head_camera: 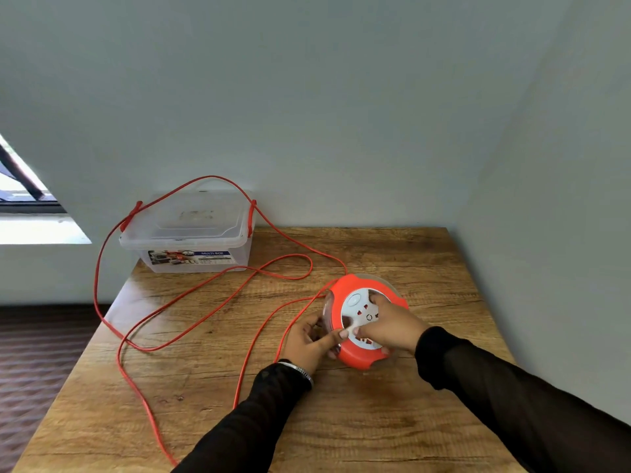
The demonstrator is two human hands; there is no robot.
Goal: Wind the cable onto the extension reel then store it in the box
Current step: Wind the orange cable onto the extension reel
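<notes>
A wooden table [392, 421] carried a lidded clear box [191, 233] at its far left corner. Orange cable [205, 295] sprawled loose across both. Nearer me, the orange reel [355, 356] lay flat; my left hand [307, 343] gripped its rim, my right hand [389, 326] pinched its white handle [351, 327].

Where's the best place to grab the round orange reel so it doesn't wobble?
Probably by its thick orange rim, one of the hands on each side. The reel stands tilted on edge on the table, so its white socket face points up at you. The left hand already steadies the left rim, while the right hand rests on the white face.
</notes>
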